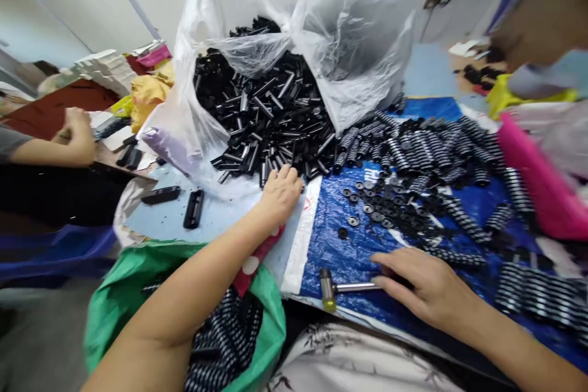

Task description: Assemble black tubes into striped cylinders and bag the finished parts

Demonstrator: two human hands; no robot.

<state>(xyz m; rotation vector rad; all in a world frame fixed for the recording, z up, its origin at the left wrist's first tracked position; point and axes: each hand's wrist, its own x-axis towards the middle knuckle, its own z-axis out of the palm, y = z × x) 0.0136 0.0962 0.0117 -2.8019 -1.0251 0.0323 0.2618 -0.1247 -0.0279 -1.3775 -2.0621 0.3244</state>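
My left hand (281, 195) is at the front edge of a large heap of short black tubes (271, 107), which spills from a clear plastic bag (358, 30). Its fingers are close together and curled over; whatever lies under them is hidden. At the right, my right hand (420, 285) is around the handle of a small hammer (327, 289) with a yellow-tipped head, its thumb and forefinger stretched forward. The hammer lies low over a blue plastic sheet (331, 245). Small black discs (374, 208) are scattered beyond it.
Ribbed black-and-silver rollers (418, 150) are piled behind the discs. More fill a green sack (105, 300) under my left arm. Two black parts (193, 208) lie left of the heap. A pink bag (537, 184) stands right. Co-workers (76, 138) sit on both sides.
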